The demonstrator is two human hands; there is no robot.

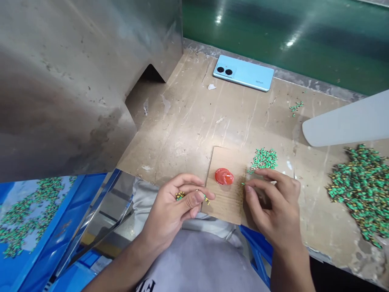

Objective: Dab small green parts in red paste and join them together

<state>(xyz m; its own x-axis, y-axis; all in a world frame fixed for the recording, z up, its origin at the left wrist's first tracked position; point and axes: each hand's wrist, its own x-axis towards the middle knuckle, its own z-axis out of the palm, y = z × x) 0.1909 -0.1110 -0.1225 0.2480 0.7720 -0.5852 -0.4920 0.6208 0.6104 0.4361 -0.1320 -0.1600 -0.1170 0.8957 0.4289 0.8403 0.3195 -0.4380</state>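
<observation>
My left hand (176,205) is curled over the table's near edge, gripping several small green-and-gold parts (180,195) between thumb and fingers. My right hand (275,202) rests on a small wooden board (226,200), its index finger and thumb pinching one tiny green part (243,184) at the board's surface. A red cap (224,177) sits on the board between the hands. Just above my right hand lies a small heap of green parts (263,158).
A large pile of green parts (361,188) covers the table at right. A light blue phone (243,73) lies at the back. A metal chute (75,81) fills the left. A blue bin (33,219) with more parts is lower left. A white scoop (346,121) lies at right.
</observation>
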